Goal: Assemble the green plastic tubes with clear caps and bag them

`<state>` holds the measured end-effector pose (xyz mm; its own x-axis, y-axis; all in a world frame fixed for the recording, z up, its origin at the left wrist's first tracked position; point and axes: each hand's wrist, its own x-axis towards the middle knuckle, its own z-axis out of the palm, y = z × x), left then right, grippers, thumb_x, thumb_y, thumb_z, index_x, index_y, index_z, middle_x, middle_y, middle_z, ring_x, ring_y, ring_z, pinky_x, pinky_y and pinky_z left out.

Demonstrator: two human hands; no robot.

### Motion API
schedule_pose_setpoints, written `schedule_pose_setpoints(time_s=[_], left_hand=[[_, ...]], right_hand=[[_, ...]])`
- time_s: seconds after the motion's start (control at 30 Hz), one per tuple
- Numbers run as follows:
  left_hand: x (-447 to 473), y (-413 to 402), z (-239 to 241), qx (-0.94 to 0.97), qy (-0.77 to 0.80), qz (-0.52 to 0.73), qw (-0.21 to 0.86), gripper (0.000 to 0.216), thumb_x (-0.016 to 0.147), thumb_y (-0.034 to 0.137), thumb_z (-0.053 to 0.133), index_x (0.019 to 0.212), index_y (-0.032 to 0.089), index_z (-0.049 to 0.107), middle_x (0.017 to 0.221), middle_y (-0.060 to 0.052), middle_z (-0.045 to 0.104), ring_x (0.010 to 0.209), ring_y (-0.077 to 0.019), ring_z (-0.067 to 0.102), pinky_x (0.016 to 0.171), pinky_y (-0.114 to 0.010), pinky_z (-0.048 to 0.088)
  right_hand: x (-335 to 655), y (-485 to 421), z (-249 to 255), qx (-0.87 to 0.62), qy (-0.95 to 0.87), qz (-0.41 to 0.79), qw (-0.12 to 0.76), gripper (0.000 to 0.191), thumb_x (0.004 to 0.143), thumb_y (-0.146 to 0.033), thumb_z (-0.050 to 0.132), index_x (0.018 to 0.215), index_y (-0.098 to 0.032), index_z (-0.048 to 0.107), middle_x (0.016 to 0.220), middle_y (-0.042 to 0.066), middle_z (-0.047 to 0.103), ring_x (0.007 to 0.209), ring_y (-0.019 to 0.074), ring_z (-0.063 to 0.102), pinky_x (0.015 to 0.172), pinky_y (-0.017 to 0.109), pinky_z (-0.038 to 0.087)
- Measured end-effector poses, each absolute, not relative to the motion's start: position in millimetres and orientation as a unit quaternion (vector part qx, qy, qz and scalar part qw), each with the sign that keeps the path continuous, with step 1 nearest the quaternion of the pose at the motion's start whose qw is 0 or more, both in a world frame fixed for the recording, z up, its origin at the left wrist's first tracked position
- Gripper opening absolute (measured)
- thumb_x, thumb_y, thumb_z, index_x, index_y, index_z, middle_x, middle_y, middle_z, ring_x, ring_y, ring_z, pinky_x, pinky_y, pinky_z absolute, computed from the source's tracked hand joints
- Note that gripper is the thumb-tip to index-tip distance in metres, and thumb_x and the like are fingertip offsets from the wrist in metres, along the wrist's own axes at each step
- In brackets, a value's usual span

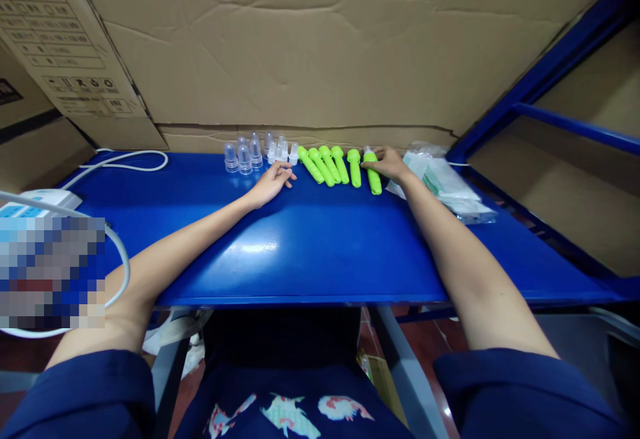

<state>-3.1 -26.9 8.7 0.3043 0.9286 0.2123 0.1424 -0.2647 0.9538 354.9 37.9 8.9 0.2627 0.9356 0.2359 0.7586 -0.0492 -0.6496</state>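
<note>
My right hand (391, 163) has its fingers around the upper part of a lime-green tube (373, 175), the rightmost one, with a pale tip showing at its top. To its left lies a row of several similar lime-green tubes (327, 164) with wider heads, shaped like small torches. My left hand (273, 183) rests on the blue table, palm inward, fingers loosely bent and apart, with nothing visible in them. Just beyond it stand small white caps (294, 153), partly hidden by one another. Several clear plastic cups or covers (244, 158) stand to their left.
Clear plastic bags (450, 182) with white and green contents lie on the blue table (300, 245) at the right. Cardboard (300, 45) walls the back. A white cable (125, 157) and a power strip (45, 200) are at the left; a blue metal frame (560, 75) rises at the right.
</note>
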Motion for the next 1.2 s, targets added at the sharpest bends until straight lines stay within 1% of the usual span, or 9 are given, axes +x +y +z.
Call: schedule_pose_setpoints(time_s=[0.13,0.4,0.67,0.73,0.8,0.87,0.97,1.07,1.2], left_hand=[[-2,-27,9,0.663,0.408,0.428,0.46,0.014,0.098,0.016,0.049,0.109,0.013,0.057,0.095,-0.005,0.07,0.072,-0.011,0.062,0.087,-0.03,0.047],[-4,-22,4,0.674,0.397,0.423,0.458,0.016,0.097,0.017,0.048,0.109,0.014,0.057,0.098,-0.006,0.07,0.073,-0.0106,0.063,0.087,-0.03,0.048],[-4,-21,3,0.674,0.389,0.427,0.461,0.014,0.096,0.016,0.049,0.109,0.015,0.056,0.095,-0.005,0.07,0.073,-0.0106,0.063,0.087,-0.03,0.048],[-4,-20,1,0.675,0.385,0.429,0.461,0.015,0.096,0.016,0.051,0.109,0.015,0.056,0.094,-0.004,0.07,0.072,-0.0107,0.063,0.086,-0.03,0.048],[-5,-18,0,0.677,0.381,0.43,0.46,0.015,0.095,0.018,0.052,0.11,0.015,0.055,0.093,-0.004,0.07,0.072,-0.0111,0.063,0.087,-0.03,0.048],[-5,-16,-2,0.681,0.378,0.431,0.457,0.016,0.095,0.02,0.054,0.11,0.016,0.055,0.093,-0.004,0.07,0.072,-0.0116,0.063,0.088,-0.032,0.048],[-5,-15,-4,0.686,0.376,0.431,0.45,0.016,0.095,0.019,0.053,0.111,0.016,0.054,0.093,-0.004,0.07,0.073,-0.0118,0.063,0.09,-0.034,0.049],[-5,-16,-3,0.693,0.39,0.437,0.421,0.018,0.094,0.018,0.052,0.112,0.017,0.054,0.103,-0.007,0.068,0.083,-0.0135,0.064,0.093,-0.035,0.05],[-11,-18,-2,0.7,0.437,0.485,0.289,0.03,0.088,0.014,0.055,0.118,0.02,0.057,0.136,-0.012,0.054,0.117,-0.0223,0.06,0.104,-0.043,0.049]], right_hand=[[352,35,15,-0.732,-0.617,0.091,0.274,0.05,0.061,-0.031,0.084,0.104,-0.015,0.063,0.106,0.015,0.072,0.107,0.033,0.068,0.102,0.047,0.052],[349,30,19,-0.736,-0.643,0.039,0.208,0.061,0.073,-0.039,0.077,0.124,-0.008,0.065,0.12,0.021,0.072,0.117,0.0378,0.066,0.103,0.047,0.051],[345,31,17,-0.75,-0.637,0.031,0.175,0.05,0.076,-0.026,0.07,0.123,-0.01,0.061,0.122,0.022,0.069,0.118,0.0408,0.065,0.1,0.049,0.052],[341,31,15,-0.759,-0.626,0.037,0.174,0.052,0.077,-0.027,0.069,0.124,-0.008,0.058,0.128,0.027,0.063,0.121,0.0432,0.061,0.102,0.052,0.05],[334,30,13,-0.766,-0.613,0.029,0.191,0.06,0.078,-0.033,0.067,0.129,-0.004,0.053,0.143,0.033,0.047,0.133,0.0471,0.05,0.107,0.056,0.044],[327,28,12,-0.763,-0.605,0.0,0.228,0.063,0.083,-0.037,0.059,0.135,-0.002,0.048,0.155,0.034,0.03,0.143,0.0481,0.036,0.112,0.062,0.034],[314,23,12,-0.735,-0.615,-0.054,0.28,0.056,0.091,-0.034,0.042,0.139,-0.005,0.046,0.157,0.03,0.027,0.144,0.0438,0.031,0.112,0.065,0.027],[299,19,11,-0.711,-0.644,-0.087,0.267,0.051,0.094,-0.036,0.035,0.131,-0.006,0.053,0.152,0.029,0.034,0.14,0.0426,0.033,0.11,0.066,0.026],[283,17,4,-0.701,-0.675,-0.092,0.209,0.049,0.094,-0.038,0.036,0.126,-0.008,0.058,0.148,0.029,0.04,0.136,0.0424,0.035,0.106,0.066,0.027]])
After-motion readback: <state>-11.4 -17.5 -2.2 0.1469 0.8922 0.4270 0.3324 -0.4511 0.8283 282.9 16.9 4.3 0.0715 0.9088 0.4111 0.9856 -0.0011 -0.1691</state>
